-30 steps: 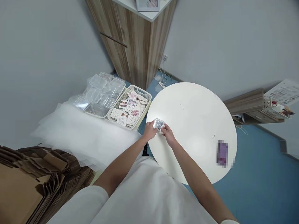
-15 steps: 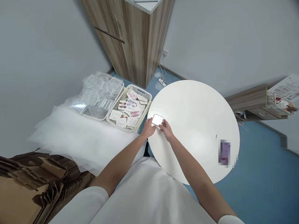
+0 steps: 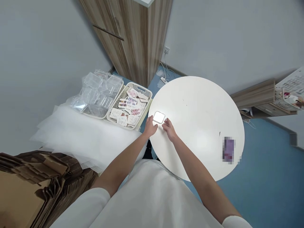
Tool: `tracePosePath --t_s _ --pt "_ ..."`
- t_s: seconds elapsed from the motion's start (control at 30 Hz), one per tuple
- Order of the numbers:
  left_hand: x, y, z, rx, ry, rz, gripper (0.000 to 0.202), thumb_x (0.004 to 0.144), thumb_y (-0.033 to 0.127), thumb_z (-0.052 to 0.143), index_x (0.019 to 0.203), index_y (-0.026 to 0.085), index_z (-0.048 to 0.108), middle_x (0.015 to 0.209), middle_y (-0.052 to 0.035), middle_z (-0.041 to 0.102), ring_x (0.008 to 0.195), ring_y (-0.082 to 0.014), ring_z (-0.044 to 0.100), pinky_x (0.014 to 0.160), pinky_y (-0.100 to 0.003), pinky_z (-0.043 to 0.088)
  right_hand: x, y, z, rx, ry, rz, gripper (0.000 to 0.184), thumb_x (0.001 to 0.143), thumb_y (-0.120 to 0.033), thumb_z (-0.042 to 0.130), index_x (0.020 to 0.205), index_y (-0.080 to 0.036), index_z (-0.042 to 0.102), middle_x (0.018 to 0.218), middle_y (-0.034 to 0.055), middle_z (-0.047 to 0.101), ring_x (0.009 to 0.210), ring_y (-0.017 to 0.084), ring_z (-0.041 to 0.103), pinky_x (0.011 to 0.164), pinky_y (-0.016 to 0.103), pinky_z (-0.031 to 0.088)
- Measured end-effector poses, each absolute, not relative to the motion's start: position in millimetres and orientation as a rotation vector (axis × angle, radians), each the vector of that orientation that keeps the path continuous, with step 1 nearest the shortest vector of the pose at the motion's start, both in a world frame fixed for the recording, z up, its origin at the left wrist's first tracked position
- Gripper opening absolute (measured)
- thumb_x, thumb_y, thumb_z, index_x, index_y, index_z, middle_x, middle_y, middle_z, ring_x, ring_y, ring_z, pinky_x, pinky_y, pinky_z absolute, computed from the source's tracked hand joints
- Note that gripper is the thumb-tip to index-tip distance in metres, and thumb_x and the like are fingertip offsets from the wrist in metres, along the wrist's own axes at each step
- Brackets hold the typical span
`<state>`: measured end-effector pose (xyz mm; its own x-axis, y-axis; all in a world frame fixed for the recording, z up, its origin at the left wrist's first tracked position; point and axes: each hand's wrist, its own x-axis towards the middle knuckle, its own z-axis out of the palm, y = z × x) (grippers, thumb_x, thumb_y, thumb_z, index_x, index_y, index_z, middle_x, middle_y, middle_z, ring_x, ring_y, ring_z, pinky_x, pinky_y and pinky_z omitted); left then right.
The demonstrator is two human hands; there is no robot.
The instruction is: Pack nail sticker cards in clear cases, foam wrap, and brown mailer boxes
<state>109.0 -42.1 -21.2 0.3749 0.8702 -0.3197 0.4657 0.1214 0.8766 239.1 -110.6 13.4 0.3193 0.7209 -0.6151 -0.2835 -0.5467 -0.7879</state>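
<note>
A small square case [image 3: 159, 117], white face up, lies flat on the round white table [image 3: 201, 120] near its left edge. My left hand [image 3: 150, 125] is at the case's near-left corner, fingertips just touching it, fingers loosely spread. My right hand [image 3: 168, 127] hovers just off the case's near-right corner, fingers apart and holding nothing.
Left of the table a white basket [image 3: 144, 92] holds several printed cards, and beside it is a tray of clear plastic cases [image 3: 99, 91]. White foam sheets [image 3: 78, 139] and flattened cardboard [image 3: 28, 183] lie at the lower left. A blurred purple item [image 3: 229, 149] rests on the table's right side. A wooden cabinet [image 3: 133, 38] stands behind.
The case was held up between both hands, turned white face up, then set flat on the table. Both hands have loosened off it.
</note>
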Motion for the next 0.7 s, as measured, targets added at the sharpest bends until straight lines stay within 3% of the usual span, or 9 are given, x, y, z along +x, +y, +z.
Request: tracePosePath --t_s 0.23,0.37,0.57,0.7 --pt "102 -71 -15 1.511 1.332 0.468 0.068 0.07 0.024 0.056 0.131 0.018 0.026 0.133 -0.0132 0.027 0.121 -0.0256 0.032 0.099 -0.038 0.028 241 -149 27 -1.691 -0.427 1.431 0.071 0.062 -0.037 0.065 0.127 -0.033 0.035 0.131 0.0029 0.037 0.117 0.02 0.039 0.094 0.036 0.035" --pt "83 -110 -7 1.466 1.395 0.476 0.06 0.066 0.027 0.06 0.123 0.016 0.04 0.131 -0.0132 0.034 0.122 -0.0259 0.032 0.1 -0.037 0.026 246 -191 32 -1.695 -0.465 1.456 0.062 0.062 -0.036 0.064 0.121 -0.031 0.043 0.127 0.0049 0.043 0.105 0.019 0.049 0.088 0.035 0.039" --pt "47 -182 0 1.248 1.466 0.369 0.047 0.066 0.033 0.06 0.109 0.017 0.052 0.117 -0.0133 0.052 0.106 -0.0261 0.049 0.087 -0.037 0.038 245 -247 21 -1.674 -0.521 1.539 0.039 0.064 -0.036 0.06 0.101 -0.024 0.057 0.102 0.0049 0.058 0.078 0.016 0.059 0.073 0.033 0.044" --pt "31 -215 8 1.164 1.473 0.371 0.046 0.064 0.035 0.062 0.105 0.017 0.054 0.114 -0.014 0.055 0.101 -0.0264 0.053 0.085 -0.037 0.039 225 -252 19 -1.657 -0.702 1.553 0.031 0.065 -0.034 0.058 0.092 -0.021 0.059 0.086 0.0031 0.06 0.068 0.014 0.057 0.071 0.033 0.043"
